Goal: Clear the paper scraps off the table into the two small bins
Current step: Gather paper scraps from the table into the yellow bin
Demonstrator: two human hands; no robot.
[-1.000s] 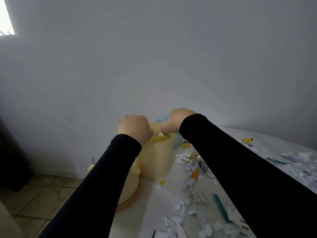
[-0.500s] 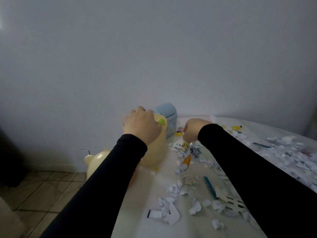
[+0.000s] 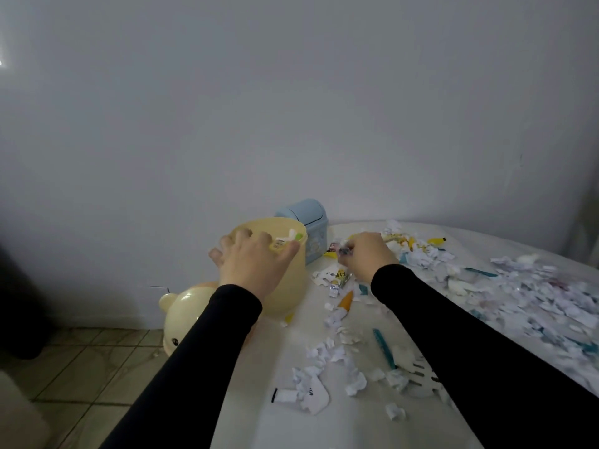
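A cream-yellow bin [image 3: 287,286] stands at the table's left edge with scraps showing inside its mouth. My left hand [image 3: 251,264] grips its near rim, thumb hooked over the edge. Just behind it stands a small blue bin [image 3: 309,222] with a rounded lid. My right hand [image 3: 364,257] is low over the table to the right of the bins, its fingers pinched on paper scraps. White and coloured paper scraps [image 3: 334,358] lie spread over the white table [image 3: 291,426], thickest at the right [image 3: 534,303].
A cream bear-shaped lid [image 3: 181,314] lies at the table's left edge beside the yellow bin. Tiled floor [image 3: 84,364] drops off left of the table. A plain wall runs close behind the bins. A blue strip [image 3: 384,346] lies among the scraps.
My right hand left the yellow bin's mouth, dropped to the table on the right and closed on scraps. My left hand stayed on the bin's rim. The view swung right.
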